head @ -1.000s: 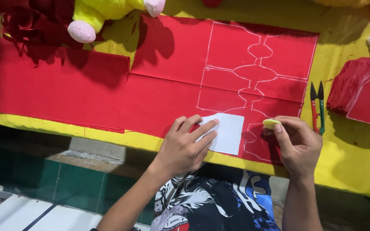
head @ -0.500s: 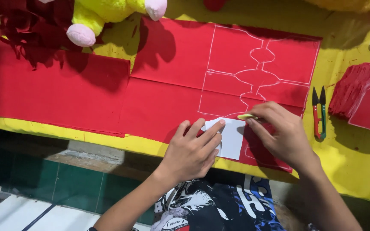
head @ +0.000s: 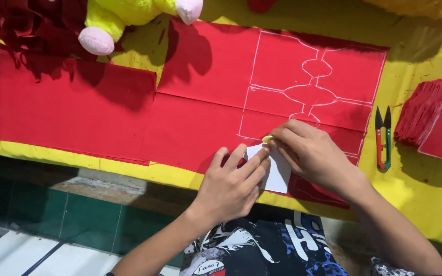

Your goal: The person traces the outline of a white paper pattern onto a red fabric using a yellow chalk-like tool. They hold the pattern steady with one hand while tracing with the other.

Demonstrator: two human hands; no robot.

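Observation:
A long red cloth [head: 129, 112] lies on a yellow-covered table [head: 425, 204], with white chalk outlines drawn on its right part. My left hand [head: 231, 184] presses a white paper template [head: 277, 171] flat on the cloth near the front edge. My right hand [head: 313, 153] pinches a small piece of yellow chalk [head: 267, 138] with its tip at the template's top edge.
Small green-and-red thread snips [head: 383, 137] lie right of the cloth. A stack of cut red pieces [head: 436, 120] sits at the far right. A yellow plush toy with pink feet [head: 124, 20] rests at the back, beside dark red scraps [head: 21, 25].
My right hand has moved left with the chalk, from the template's right side to its top edge. My left hand stays on the template.

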